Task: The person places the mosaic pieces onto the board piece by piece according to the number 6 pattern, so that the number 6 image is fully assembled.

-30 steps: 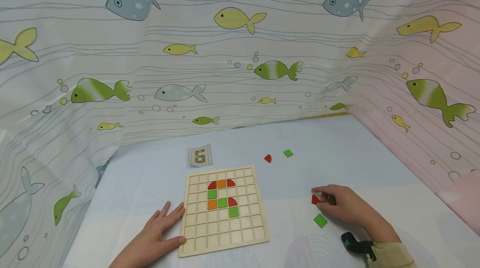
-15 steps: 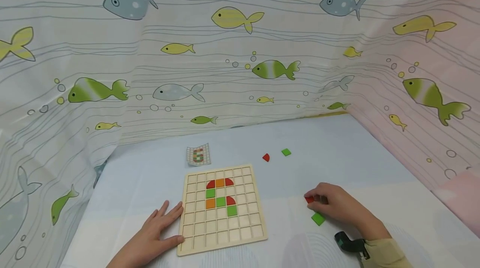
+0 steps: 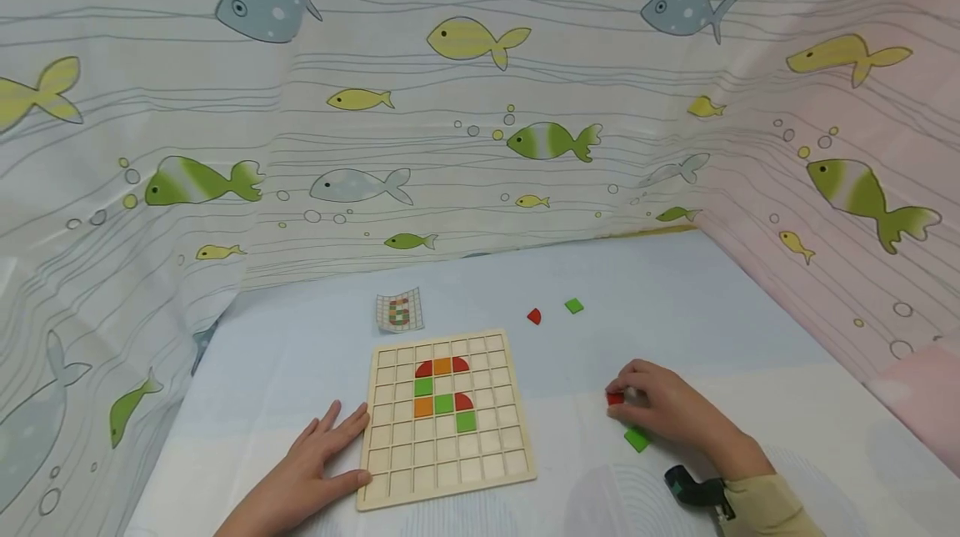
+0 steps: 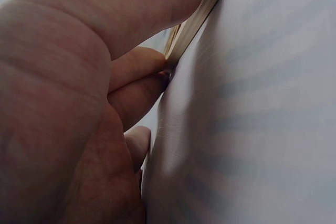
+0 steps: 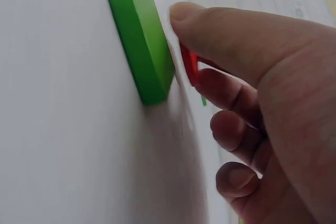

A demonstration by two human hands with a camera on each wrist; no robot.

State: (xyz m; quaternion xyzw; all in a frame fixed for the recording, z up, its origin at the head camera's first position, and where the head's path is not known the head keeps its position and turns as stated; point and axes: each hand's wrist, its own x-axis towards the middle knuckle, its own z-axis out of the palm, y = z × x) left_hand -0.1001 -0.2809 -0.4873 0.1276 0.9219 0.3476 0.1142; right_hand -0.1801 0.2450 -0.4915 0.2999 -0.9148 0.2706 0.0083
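My right hand (image 3: pixel 663 408) pinches a red quarter-round tile (image 3: pixel 615 398) between thumb and fingers, low over the table right of the board. The right wrist view shows the red tile's edge (image 5: pixel 189 65) at the thumb, its other fingers loosely curled. Close beside that hand a green square tile (image 3: pixel 636 439) lies on the table. Fingers spread, my left hand (image 3: pixel 311 458) touches the left edge of the wooden grid board (image 3: pixel 450 476). Its fingertips meet the board's side (image 4: pixel 195 19) in the left wrist view. Red, orange and green tiles sit in the upper and middle cells.
Behind the board lies a small pattern card (image 3: pixel 400 311) showing coloured tiles on a grid. Farther back are another red quarter-round tile (image 3: pixel 534 317) and a green square tile (image 3: pixel 574 305). A fish-print curtain (image 3: pixel 465 145) hangs around the table's back and sides.
My right hand has closed its fingers on the red quarter-round tile and moved slightly left with it. The left hand stays at the board's edge.
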